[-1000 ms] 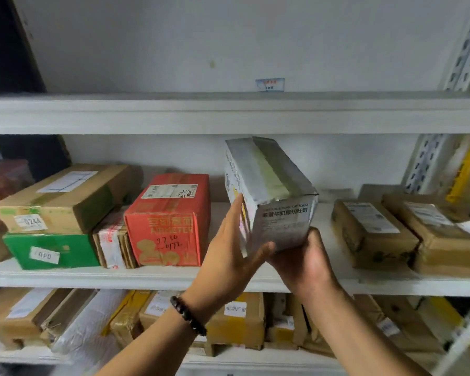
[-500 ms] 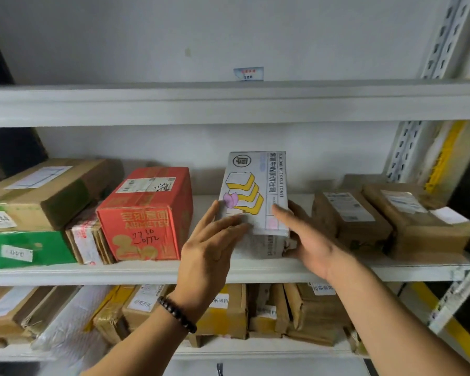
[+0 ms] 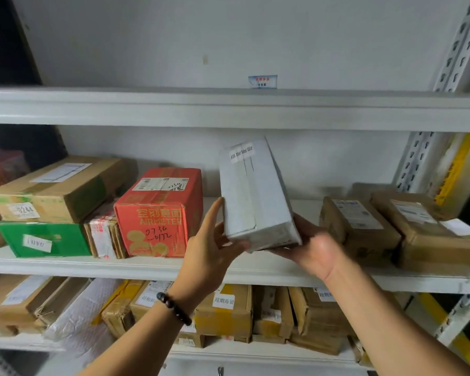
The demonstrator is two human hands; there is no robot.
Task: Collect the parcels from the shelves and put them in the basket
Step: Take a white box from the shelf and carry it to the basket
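Observation:
A pale grey-white parcel (image 3: pixel 253 194) with a small white label near its top is tilted in the air in front of the middle shelf (image 3: pixel 147 267). My left hand (image 3: pixel 210 251) grips its lower left edge, thumb up along the side. My right hand (image 3: pixel 314 249) cups its lower right end from underneath, fingers hidden behind the box. A red carton (image 3: pixel 160 213) stands on the shelf just left of it. Two brown parcels (image 3: pixel 358 226) (image 3: pixel 423 232) lie on the shelf to the right. No basket is in view.
A long brown box (image 3: pixel 57 188) sits on a green box (image 3: pixel 44 238) at the shelf's left, with a taped parcel (image 3: pixel 105 234) beside them. The lower shelf (image 3: pixel 255 351) is packed with brown and yellow-taped parcels. A perforated upright (image 3: pixel 418 158) stands at right.
The parcel has been turned over between my hands, from its printed face to a plain taped side, and lifted off the shelf. My right hand moved underneath it.

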